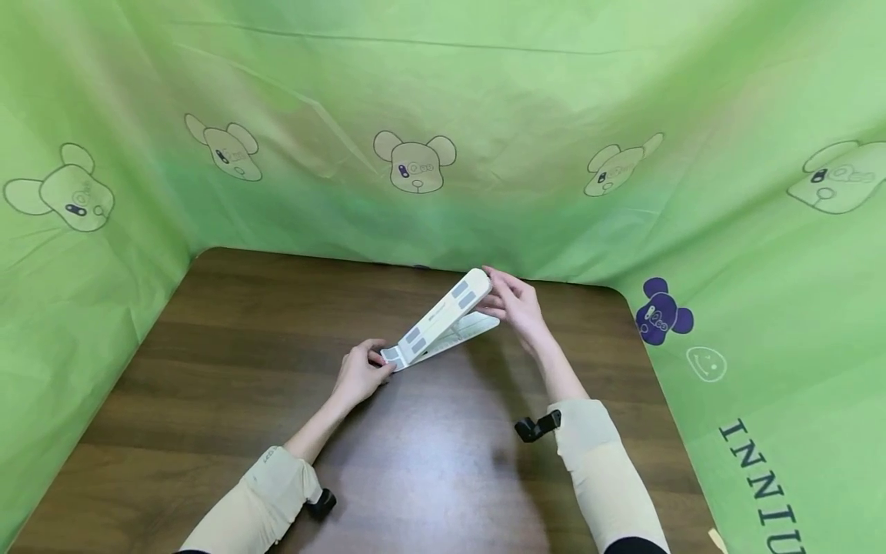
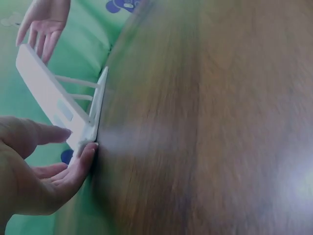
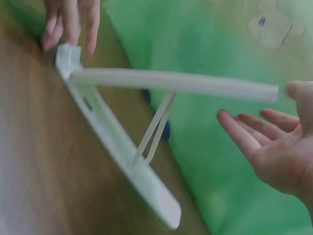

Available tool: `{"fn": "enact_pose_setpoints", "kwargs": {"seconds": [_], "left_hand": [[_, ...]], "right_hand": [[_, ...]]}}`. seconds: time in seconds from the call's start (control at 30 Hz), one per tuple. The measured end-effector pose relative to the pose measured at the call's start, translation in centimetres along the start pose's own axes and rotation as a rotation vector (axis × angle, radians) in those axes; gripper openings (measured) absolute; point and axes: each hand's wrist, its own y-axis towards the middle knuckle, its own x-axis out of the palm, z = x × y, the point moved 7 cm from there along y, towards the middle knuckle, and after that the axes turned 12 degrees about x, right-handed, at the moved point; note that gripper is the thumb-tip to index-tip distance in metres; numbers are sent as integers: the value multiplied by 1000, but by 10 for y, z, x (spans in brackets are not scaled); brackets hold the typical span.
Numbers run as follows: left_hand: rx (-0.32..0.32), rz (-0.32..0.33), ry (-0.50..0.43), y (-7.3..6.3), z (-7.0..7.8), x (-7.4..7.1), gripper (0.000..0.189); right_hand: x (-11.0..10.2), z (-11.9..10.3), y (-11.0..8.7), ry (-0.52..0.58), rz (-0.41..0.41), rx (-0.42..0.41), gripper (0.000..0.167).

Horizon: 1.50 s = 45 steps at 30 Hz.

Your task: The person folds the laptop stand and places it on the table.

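A white folding stand (image 1: 443,317) with grey pads is propped at a slant above the table. Two thin struts (image 3: 155,128) join its raised upper plate (image 3: 186,83) to its lower plate (image 3: 120,134). My left hand (image 1: 360,373) pinches the lipped lower end of the stand, thumb on one side and fingers on the other in the left wrist view. Close to the raised end is my right hand (image 1: 517,309), its fingers spread and loosely bent; the right wrist view shows a small gap between this hand (image 3: 283,142) and the plate.
The stand is over the far half of a brown wooden table (image 1: 242,346). Green printed cloth (image 1: 512,100) hangs behind the table and along both sides. A black wrist camera (image 1: 321,504) is at the left sleeve, another camera (image 1: 536,425) at the right sleeve.
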Motion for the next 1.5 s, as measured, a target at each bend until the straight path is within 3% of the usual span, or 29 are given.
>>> {"fn": "enact_pose_setpoints", "kwargs": {"seconds": [0.17, 0.3, 0.5, 0.77, 1.13, 1.5], "left_hand": [[-105, 45, -210, -7, 27, -6, 47], [-163, 63, -288, -7, 26, -4, 49], [-169, 66, -331, -1, 20, -5, 48], [-204, 31, -315, 6, 18, -11, 47], [-212, -40, -320, 18, 11, -19, 46], [-174, -20, -219, 34, 8, -30, 41]], "right_hand": [[10, -8, -5, 13, -45, 20, 52], [10, -9, -10, 44, -42, 40, 52], [10, -13, -16, 76, -37, 53, 53], [14, -10, -27, 126, 12, 93, 54], [21, -10, -41, 190, -16, 138, 57], [26, -2, -51, 251, -18, 159, 58]]}}
